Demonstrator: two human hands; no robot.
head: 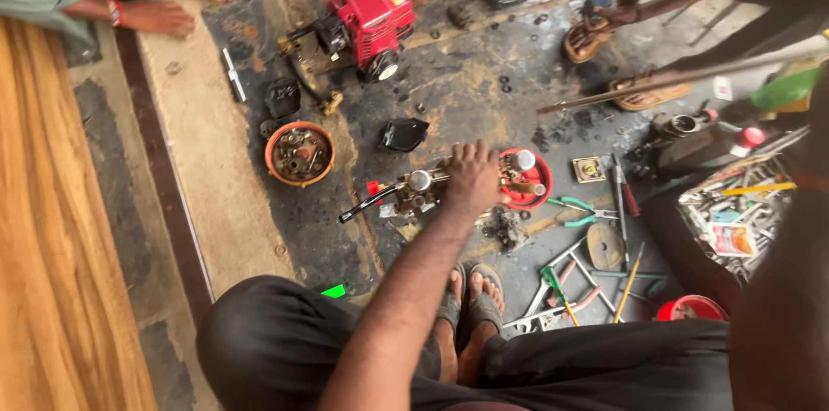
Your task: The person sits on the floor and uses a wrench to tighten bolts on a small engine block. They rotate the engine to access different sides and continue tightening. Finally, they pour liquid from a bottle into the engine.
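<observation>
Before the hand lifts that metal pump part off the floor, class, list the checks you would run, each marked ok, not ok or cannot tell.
1. Left hand rests on the brass-coloured metal pump assembly: ok.
2. Grip fully closed around it: cannot tell, the fingers hide the contact.
3. Right hand free to help: cannot tell, only its dark forearm shows at the frame edge.
4. Red round plastic tray clear of the assembly: not ok, it touches it.
5. Green-handled pliers within reach: ok.
6. Floor around clear of loose parts: not ok.

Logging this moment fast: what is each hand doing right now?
Left hand: resting palm down on the brass pump part, fingers spread; a closed grip cannot be told.
Right hand: out of view; only the arm shows at the right edge.
</observation>
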